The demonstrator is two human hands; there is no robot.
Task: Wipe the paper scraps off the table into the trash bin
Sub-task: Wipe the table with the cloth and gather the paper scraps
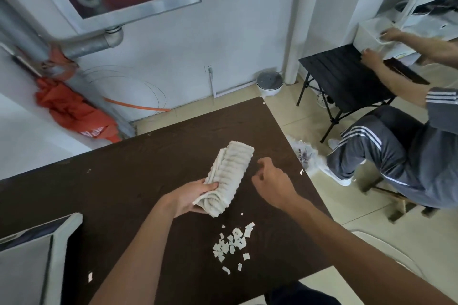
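Dark brown wood makes up the desk, set near a white wall. At its middle the left hand has its fingers clamped on the near end of a folded, ribbed white cloth. Just right of the cloth, the right hand hovers with fingers loosely curled, holding nothing. Torn paper scraps lie clustered near the front edge.

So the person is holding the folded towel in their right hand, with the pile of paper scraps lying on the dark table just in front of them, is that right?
Not quite: the head view shows the left hand gripping the folded towel. The right hand hovers beside it, holding nothing. The rest stands: the paper scraps lie piled on the dark table just in front of the person.
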